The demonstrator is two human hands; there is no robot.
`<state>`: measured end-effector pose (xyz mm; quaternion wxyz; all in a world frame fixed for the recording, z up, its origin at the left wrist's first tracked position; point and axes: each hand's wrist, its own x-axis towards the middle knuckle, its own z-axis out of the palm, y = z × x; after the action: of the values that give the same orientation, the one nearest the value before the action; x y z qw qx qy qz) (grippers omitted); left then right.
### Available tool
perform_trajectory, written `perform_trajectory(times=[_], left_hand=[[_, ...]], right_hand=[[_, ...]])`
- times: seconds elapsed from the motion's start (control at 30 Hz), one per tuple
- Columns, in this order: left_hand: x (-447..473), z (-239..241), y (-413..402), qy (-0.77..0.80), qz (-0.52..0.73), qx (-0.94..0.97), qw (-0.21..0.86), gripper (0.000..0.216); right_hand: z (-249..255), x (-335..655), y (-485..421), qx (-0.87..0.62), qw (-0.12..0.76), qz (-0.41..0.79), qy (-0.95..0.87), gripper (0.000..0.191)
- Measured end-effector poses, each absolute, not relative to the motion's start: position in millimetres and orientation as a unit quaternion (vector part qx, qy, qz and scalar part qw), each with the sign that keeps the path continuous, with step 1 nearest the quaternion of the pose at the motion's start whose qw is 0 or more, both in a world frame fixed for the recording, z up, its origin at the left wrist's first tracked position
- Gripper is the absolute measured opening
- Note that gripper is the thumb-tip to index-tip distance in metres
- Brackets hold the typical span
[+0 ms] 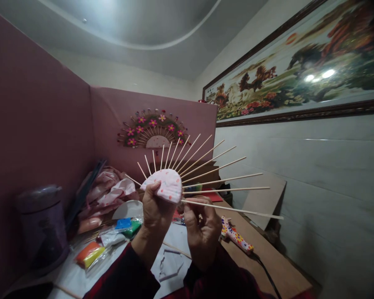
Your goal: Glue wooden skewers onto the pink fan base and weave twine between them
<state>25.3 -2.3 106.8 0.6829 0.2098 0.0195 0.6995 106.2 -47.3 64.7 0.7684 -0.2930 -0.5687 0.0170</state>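
Observation:
My left hand [157,214] is closed round the lower edge of a half-round, pink spotted cloth-covered base [167,182], its thumb pressed on the front. Several thin wooden sticks [209,159] fan out from the curved rim. At the rim's right end, my right hand [203,232] pinches the lowest wooden stick [243,211] close to where it meets the base. This stick points right and slightly down. The fingers partly cover the joint, so how deep the stick sits cannot be seen.
On the table lie bagged coloured clay [90,254], crumpled pink cloth [112,187] and a flower-patterned glue gun [236,236] with a cord. A purple canister [43,228] stands left. A finished flowered fan [155,128] is on the pink partition behind. A board [264,199] leans at the right wall.

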Motion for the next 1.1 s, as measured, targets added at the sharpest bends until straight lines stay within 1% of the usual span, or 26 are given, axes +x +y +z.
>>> perform_trajectory(times=[0.17, 0.4, 0.63, 0.9, 0.97, 1.1], left_hand=[[25.8, 104.9, 1.1, 0.031, 0.709, 0.202, 0.675, 0.038], [28.0, 103.2, 0.9, 0.053, 0.707, 0.195, 0.678, 0.038], [27.7, 103.6, 1.4, 0.055, 0.709, 0.204, 0.672, 0.042], [31.0, 104.0, 0.2, 0.052, 0.699, 0.222, 0.678, 0.036], [30.5, 103.6, 1.2, 0.053, 0.699, 0.224, 0.677, 0.034], [25.5, 102.8, 4.9, 0.042, 0.705, 0.244, 0.664, 0.025]], right_hand=[[63.4, 108.2, -46.1, -0.308, 0.761, 0.034, -0.570, 0.010], [59.4, 112.6, -41.2, -0.292, 0.771, 0.104, -0.557, 0.009], [57.4, 115.6, -39.5, -0.298, 0.769, 0.045, -0.564, 0.011], [51.4, 118.1, -35.7, -0.276, 0.787, 0.019, -0.551, 0.016], [50.6, 118.1, -34.2, -0.273, 0.791, 0.024, -0.547, 0.015], [47.8, 115.4, -32.0, -0.290, 0.797, 0.072, -0.525, 0.009]])
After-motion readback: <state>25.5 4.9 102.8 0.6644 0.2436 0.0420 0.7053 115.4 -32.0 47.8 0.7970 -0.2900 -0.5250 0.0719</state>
